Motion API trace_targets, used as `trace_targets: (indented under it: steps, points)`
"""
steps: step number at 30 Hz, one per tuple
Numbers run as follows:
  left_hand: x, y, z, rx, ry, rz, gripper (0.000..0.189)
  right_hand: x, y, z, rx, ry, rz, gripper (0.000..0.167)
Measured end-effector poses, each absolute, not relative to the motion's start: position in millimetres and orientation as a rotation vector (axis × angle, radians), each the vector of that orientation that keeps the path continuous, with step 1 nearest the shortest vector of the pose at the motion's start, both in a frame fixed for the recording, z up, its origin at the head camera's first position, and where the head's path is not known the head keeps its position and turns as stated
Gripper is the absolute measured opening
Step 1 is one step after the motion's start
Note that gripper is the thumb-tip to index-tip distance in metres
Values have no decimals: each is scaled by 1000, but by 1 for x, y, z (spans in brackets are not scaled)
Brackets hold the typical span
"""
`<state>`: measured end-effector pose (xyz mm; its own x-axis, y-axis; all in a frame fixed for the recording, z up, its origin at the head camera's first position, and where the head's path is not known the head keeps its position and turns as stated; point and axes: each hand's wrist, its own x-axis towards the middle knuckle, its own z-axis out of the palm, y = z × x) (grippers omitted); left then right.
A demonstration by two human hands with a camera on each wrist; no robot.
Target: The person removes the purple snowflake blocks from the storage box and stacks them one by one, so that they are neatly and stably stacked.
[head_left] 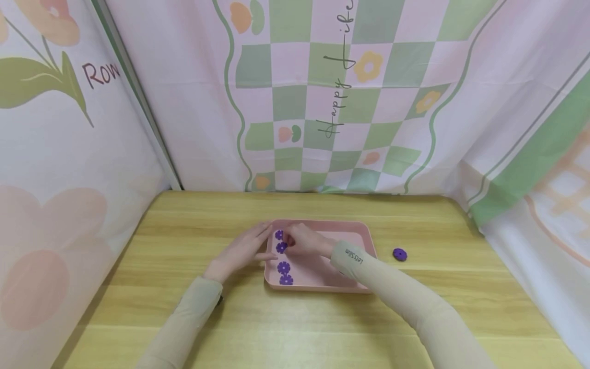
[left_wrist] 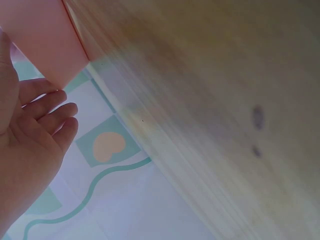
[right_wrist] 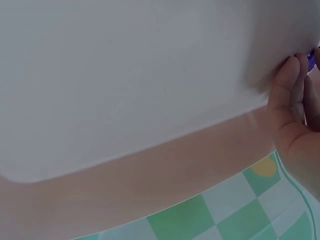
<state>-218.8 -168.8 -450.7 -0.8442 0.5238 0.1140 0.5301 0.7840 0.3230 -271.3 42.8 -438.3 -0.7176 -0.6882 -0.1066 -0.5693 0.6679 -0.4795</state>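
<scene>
A pink tray [head_left: 322, 288] lies on the table with purple flower-shaped discs in a column along its left side. Two of these, a lower disc [head_left: 286, 280] and the disc just above it [head_left: 283, 267], lie in plain sight. My right hand [head_left: 304, 240] reaches in over the upper discs, its fingertips pinching a purple flower-shaped disc [right_wrist: 311, 61] that the fingers partly hide. Another disc [head_left: 279, 234] shows just beyond those fingertips. At the tray's left rim my left hand [head_left: 241, 251] rests with fingers extended, the thumb reaching over the edge.
One more purple disc [head_left: 400, 254] lies on the wooden table [head_left: 207, 318], right of the tray. Patterned curtains [head_left: 198, 102] hang behind the table and along both sides.
</scene>
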Motion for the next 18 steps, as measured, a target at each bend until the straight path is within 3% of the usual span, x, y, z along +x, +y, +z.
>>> trace_targets:
  steps: [5, 11, 18]
  points:
    - [-218, -169, -450, -874, -2953, -541, 89, -270, 46, -436, -1017, 2588, -623, 32]
    - [-218, -169, -449, -875, -2949, -542, 89, -272, 50, -436, -1047, 2615, -586, 16]
    - [-218, -169, -450, -883, -2948, -525, 90, -269, 49, -434, -1069, 2585, -643, 43]
